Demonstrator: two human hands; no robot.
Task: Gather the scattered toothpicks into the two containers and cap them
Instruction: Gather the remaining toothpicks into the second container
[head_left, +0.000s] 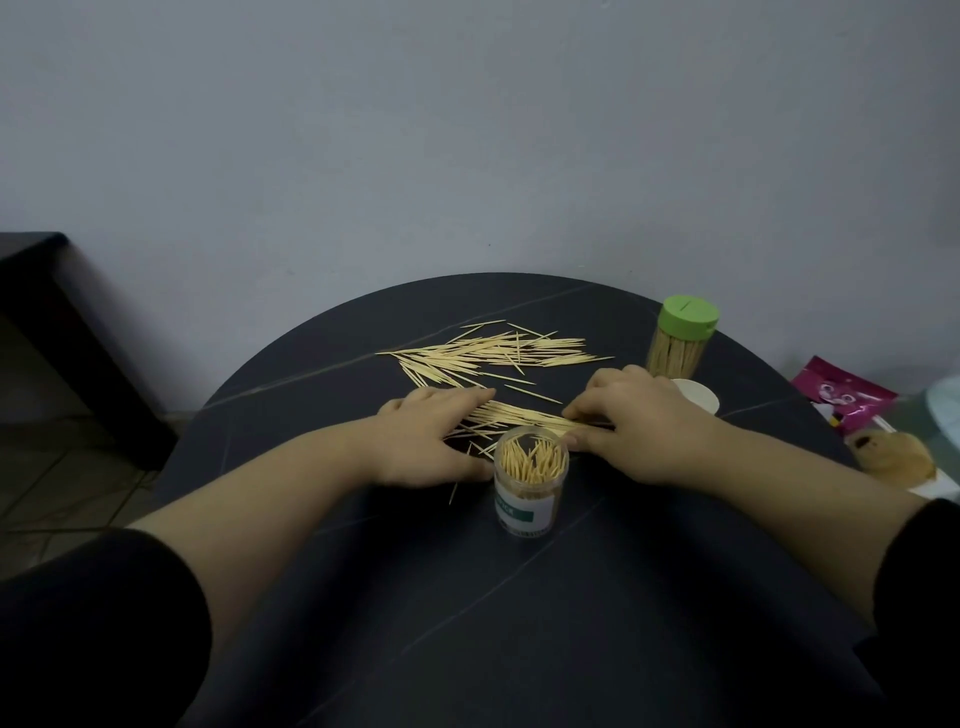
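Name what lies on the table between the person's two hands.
In the head view, a bundle of toothpicks lies flat between the left hand and the right hand, both touching it, just behind the open jar.

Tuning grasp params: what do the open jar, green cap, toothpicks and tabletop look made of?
The open jar: probably clear, glossy plastic; sticks show through the wall; paper label.
The green cap: opaque matte plastic, moulded slit on top.
The toothpicks: pale wood or bamboo, unfinished.
The tabletop: dark stone-look slab, pale veins, low sheen; could be printed laminate.
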